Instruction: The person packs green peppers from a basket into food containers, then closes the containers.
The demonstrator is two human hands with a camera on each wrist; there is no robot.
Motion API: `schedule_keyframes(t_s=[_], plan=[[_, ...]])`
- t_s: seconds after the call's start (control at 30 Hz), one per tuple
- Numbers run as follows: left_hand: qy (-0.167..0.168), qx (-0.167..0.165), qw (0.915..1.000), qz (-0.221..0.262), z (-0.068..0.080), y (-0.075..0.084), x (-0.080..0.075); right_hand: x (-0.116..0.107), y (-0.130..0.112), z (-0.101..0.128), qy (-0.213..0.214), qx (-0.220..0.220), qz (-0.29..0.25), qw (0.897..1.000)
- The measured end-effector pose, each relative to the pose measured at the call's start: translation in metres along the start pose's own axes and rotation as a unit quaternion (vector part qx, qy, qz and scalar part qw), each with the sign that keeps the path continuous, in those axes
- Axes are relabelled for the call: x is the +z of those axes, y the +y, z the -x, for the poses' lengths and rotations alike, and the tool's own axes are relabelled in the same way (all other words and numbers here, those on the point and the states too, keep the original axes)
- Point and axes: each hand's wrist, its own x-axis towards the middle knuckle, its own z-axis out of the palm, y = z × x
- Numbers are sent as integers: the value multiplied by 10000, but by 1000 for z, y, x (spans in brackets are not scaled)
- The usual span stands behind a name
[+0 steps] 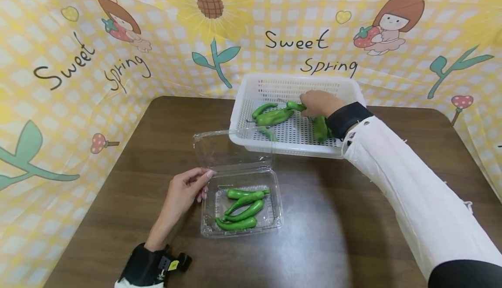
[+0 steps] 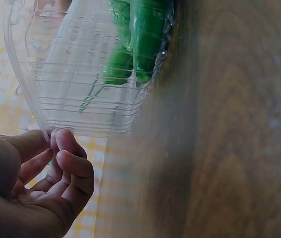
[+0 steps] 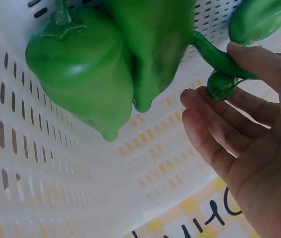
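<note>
At the left rim of a clear plastic clamshell box [image 1: 276,196], my left hand [image 1: 184,192] pinches the edge between thumb and fingers. The box lies on the table with its lid [image 1: 235,150] raised towards the basket. Several slim green peppers [image 1: 246,212] lie side by side inside it. My right hand [image 1: 322,103] reaches into a white plastic basket [image 1: 237,120] behind the box. In the right wrist view, the thumb and fingers hold a slim green pepper [image 3: 220,60], with a small stem end [image 3: 222,87] beside the fingertips.
Larger green peppers [image 1: 274,116] lie at the basket's left, and another [image 1: 320,129] lies below my right wrist. The box lid overlaps the basket's front rim in the head view. A yellow checked cloth [image 1: 251,57] stands behind the brown table [image 1: 157,148].
</note>
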Motion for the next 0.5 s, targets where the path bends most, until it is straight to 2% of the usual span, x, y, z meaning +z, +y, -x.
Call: schedule_keyframes(t_s=[0.5], plan=[[28, -73, 9999, -102, -1, -3, 1, -10, 7, 22, 340, 73, -164, 9993]])
